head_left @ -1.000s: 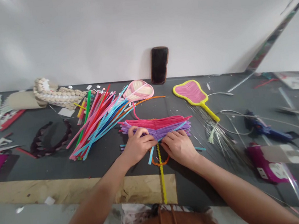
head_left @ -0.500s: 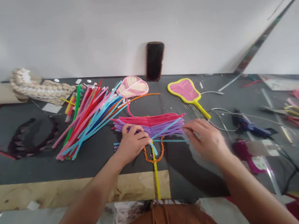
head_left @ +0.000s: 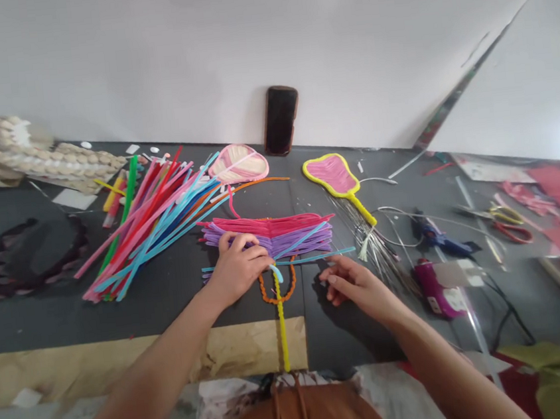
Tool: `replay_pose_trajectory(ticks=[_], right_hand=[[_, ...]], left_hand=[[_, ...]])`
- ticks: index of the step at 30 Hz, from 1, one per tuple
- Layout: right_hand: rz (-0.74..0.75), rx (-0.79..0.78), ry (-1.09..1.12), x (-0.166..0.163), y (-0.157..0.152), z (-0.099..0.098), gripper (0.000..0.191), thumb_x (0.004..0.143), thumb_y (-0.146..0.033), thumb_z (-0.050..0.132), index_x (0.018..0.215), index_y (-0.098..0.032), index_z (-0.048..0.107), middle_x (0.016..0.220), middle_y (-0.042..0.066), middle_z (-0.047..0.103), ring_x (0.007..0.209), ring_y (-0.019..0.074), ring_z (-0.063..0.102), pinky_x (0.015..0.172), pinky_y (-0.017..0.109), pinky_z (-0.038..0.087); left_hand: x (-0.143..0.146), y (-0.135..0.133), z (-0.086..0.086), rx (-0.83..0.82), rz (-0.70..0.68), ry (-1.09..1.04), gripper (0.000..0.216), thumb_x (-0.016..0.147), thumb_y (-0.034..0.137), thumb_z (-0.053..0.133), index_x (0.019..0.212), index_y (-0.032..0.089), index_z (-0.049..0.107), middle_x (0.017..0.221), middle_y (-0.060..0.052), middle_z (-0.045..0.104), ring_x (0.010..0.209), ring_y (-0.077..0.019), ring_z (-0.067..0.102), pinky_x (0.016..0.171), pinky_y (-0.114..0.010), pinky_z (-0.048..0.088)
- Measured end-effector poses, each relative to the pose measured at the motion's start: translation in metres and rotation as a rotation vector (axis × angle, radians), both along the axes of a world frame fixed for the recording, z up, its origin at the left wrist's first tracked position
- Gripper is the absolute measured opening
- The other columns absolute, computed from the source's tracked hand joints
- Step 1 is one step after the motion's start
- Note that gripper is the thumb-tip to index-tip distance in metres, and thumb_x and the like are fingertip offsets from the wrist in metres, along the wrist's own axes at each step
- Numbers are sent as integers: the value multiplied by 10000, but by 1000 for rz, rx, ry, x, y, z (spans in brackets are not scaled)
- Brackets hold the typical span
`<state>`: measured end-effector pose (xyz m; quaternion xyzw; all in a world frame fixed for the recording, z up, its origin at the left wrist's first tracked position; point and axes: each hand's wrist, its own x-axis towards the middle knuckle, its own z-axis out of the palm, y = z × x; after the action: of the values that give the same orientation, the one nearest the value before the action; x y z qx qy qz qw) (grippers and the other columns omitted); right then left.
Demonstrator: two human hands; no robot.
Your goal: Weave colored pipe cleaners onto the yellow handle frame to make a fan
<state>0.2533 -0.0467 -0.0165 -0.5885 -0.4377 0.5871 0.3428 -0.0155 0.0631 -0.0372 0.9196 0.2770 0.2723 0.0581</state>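
Note:
On the dark table in front of me lies a piece made of pipe cleaners (head_left: pixel 298 239), with pink rows at the top and purple rows below. My left hand (head_left: pixel 240 265) is closed on its left part, hiding some of the purple rows. A light blue pipe cleaner (head_left: pixel 327 255) sticks out to the right along its lower edge. Below hangs an orange twisted loop (head_left: pixel 293 281), crossed by a yellow pipe cleaner stem (head_left: pixel 283 332). Right of the loop, my right hand (head_left: pixel 355 285) hovers with loosely bent fingers apart, holding nothing visible.
A heap of loose pipe cleaners (head_left: pixel 154 226) lies left. Behind are a pink oval (head_left: pixel 240 164), a phone (head_left: pixel 281 120) against the wall and a yellow-edged pink shape (head_left: pixel 331 176). Rightward lie thin wires (head_left: pixel 376 243), a glue gun (head_left: pixel 443 239) and scissors (head_left: pixel 506 219).
My right hand has moved down and toward me, away from the purple rows' right end. My left hand keeps its place on the piece. The whole view has shifted slightly.

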Motion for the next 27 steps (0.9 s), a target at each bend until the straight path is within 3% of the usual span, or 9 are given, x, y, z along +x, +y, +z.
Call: replay_pose_trajectory(ticks=[3, 5, 7, 11, 14, 20, 27], right_hand=[[35, 134, -100, -12, 11, -4, 301, 847, -410, 606, 1070, -207, 613, 979, 52, 682, 725, 129, 672, 665, 292, 588], [108, 231, -203, -20, 19, -6, 262, 874, -347, 574, 1093, -212, 626, 967, 53, 702, 735, 140, 681, 676, 294, 585], [204, 387, -391, -27, 28, -7, 238, 903, -287, 543, 1110, -224, 641, 972, 54, 719, 760, 152, 687, 686, 293, 571], [361, 661, -841, -33, 45, -2, 169, 936, -230, 524, 947, -218, 692, 912, 47, 734, 817, 162, 689, 721, 258, 514], [401, 659, -931, -34, 55, 3, 162, 938, -263, 545, 886, -224, 693, 836, 17, 732, 744, 145, 682, 660, 227, 478], [424, 624, -802, -43, 64, 0, 112, 916, -239, 585, 935, -219, 694, 876, 20, 746, 778, 153, 685, 693, 236, 471], [568, 705, -1088, -42, 60, 3, 155, 950, -269, 543, 923, -215, 686, 841, 27, 702, 757, 155, 635, 659, 244, 398]], left_hand=[[1, 0, -1, 9, 16, -22, 192, 979, 290, 498, 921, 303, 682, 934, 43, 731, 1044, -192, 494, 966, -446, 201], [1, 0, 0, 3, 20, -13, 200, 980, 312, 496, 907, 291, 681, 926, 43, 737, 1033, -194, 498, 961, -446, 204], [1, -1, 1, -29, 16, 19, 218, 984, 331, 481, 919, 284, 684, 949, 35, 742, 1041, -198, 497, 957, -447, 208], [-1, -2, 4, -92, 2, 43, 248, 992, 342, 451, 960, 288, 691, 1010, 20, 742, 1077, -202, 490, 956, -449, 218], [-2, -3, 4, -101, -2, 34, 224, 982, 323, 477, 946, 288, 695, 1004, 24, 742, 1078, -200, 494, 953, -446, 226], [0, -3, 0, -75, 11, 9, 148, 957, 254, 531, 918, 261, 674, 973, 37, 732, 1071, -195, 495, 951, -439, 225], [1, -2, -3, -74, -6, -34, 118, 939, 224, 554, 900, 269, 656, 951, 58, 722, 1050, -174, 507, 971, -427, 217]])
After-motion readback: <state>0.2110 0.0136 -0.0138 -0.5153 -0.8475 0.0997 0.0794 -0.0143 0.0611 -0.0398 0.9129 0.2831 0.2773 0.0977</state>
